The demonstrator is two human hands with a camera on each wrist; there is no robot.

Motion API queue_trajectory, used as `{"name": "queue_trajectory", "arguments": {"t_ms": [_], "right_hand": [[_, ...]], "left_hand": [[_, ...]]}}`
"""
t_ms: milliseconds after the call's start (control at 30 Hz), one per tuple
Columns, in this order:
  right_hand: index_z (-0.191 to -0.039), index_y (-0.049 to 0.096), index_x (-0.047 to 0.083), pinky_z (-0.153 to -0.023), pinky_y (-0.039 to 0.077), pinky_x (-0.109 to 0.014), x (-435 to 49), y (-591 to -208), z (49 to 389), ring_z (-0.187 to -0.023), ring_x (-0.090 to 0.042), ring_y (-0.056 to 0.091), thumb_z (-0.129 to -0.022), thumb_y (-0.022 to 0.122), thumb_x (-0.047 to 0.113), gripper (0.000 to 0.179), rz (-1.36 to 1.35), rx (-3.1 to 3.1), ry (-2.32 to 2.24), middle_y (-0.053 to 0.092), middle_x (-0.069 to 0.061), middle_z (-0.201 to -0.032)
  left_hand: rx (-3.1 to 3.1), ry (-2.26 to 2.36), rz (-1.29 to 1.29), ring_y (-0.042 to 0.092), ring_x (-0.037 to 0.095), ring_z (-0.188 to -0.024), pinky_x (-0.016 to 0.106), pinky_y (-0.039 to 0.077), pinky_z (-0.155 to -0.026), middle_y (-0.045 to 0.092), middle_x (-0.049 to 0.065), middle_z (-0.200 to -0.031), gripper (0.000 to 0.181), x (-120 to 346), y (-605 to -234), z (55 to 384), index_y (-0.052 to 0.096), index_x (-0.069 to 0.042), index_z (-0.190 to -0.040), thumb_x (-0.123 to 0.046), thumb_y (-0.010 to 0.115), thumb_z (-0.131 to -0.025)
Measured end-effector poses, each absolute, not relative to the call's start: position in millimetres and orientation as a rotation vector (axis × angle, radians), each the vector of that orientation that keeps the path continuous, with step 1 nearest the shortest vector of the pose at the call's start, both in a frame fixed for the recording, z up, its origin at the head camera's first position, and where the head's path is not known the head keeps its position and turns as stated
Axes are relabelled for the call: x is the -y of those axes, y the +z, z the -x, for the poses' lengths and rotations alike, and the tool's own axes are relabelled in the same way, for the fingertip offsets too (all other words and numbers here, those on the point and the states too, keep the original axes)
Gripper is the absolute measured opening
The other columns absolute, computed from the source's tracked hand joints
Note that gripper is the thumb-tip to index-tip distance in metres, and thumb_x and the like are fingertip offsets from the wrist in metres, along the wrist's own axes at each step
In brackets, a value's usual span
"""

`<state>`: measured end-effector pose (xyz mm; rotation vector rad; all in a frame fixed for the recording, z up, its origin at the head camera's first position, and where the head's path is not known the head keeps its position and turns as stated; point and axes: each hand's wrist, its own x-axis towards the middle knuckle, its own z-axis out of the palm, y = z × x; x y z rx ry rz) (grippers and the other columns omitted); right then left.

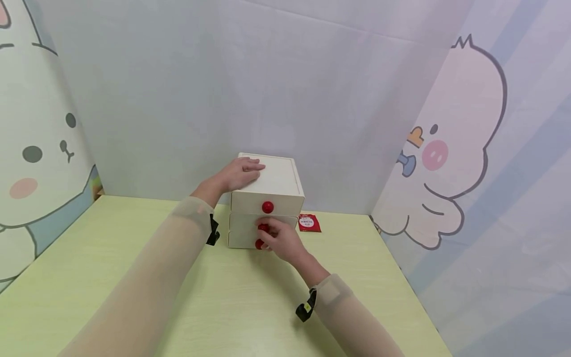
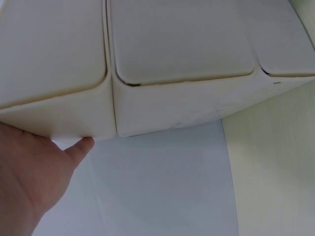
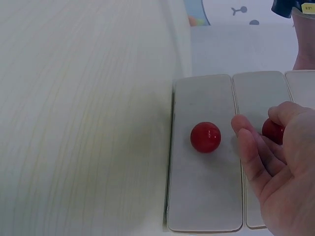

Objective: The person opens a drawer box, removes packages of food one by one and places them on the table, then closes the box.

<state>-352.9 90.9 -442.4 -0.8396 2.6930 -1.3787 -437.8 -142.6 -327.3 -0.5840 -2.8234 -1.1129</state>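
Note:
A small white chest of drawers [image 1: 282, 174] stands on the table, with a round red knob on each drawer front. My left hand [image 1: 241, 173] rests on its top near the left edge, fingers extended; in the left wrist view its thumb [image 2: 81, 149] lies against the side. At the middle drawer, my right hand [image 1: 285, 241] pinches the red knob [image 3: 272, 131] between thumb and fingers. Below it, the bottom drawer's knob [image 3: 205, 137] is beside the fingertips. The top drawer's knob [image 1: 267, 207] is untouched. All the drawers appear closed.
A small red packet [image 1: 310, 223] with a white label lies on the pale wooden table [image 1: 214, 307], just right of the chest. Behind stands a light curtain [image 1: 178, 99], with cartoon animals printed at both sides.

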Motion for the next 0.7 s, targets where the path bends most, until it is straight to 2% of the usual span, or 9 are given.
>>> {"name": "queue_trajectory", "arguments": {"t_ms": [233, 467, 700], "right_hand": [[-0.129, 0.076, 0.016, -0.063, 0.062, -0.027, -93, -440, 349, -0.076, -0.028, 0.079, -0.107, 0.074, 0.021, 0.023, 0.831, -2.674, -1.353, 0.081, -0.010, -0.092], [-0.131, 0.076, 0.020, -0.064, 0.062, -0.027, -97, -441, 344, -0.078, -0.027, 0.080, -0.107, 0.074, 0.023, 0.024, 0.824, -2.648, -1.322, 0.082, -0.009, -0.096], [-0.134, 0.076, 0.023, -0.065, 0.060, -0.027, -99, -440, 339, -0.078, -0.023, 0.077, -0.108, 0.072, 0.025, 0.026, 0.830, -2.630, -1.299, 0.082, -0.015, -0.100]], "left_hand": [[2.836, -1.112, 0.585, 0.015, 0.036, -0.172, 0.061, 0.014, -0.139, 0.032, 0.007, -0.182, 0.053, 144, -327, 437, 0.055, -0.017, -0.163, -0.035, 0.045, -0.114], [2.841, -1.108, 0.594, 0.015, 0.036, -0.172, 0.060, 0.013, -0.139, 0.032, 0.007, -0.182, 0.053, 145, -326, 436, 0.055, -0.017, -0.163, -0.035, 0.045, -0.114], [2.833, -1.123, 0.592, 0.015, 0.036, -0.172, 0.060, 0.013, -0.139, 0.032, 0.008, -0.182, 0.054, 144, -325, 435, 0.055, -0.016, -0.163, -0.035, 0.045, -0.114]]}}
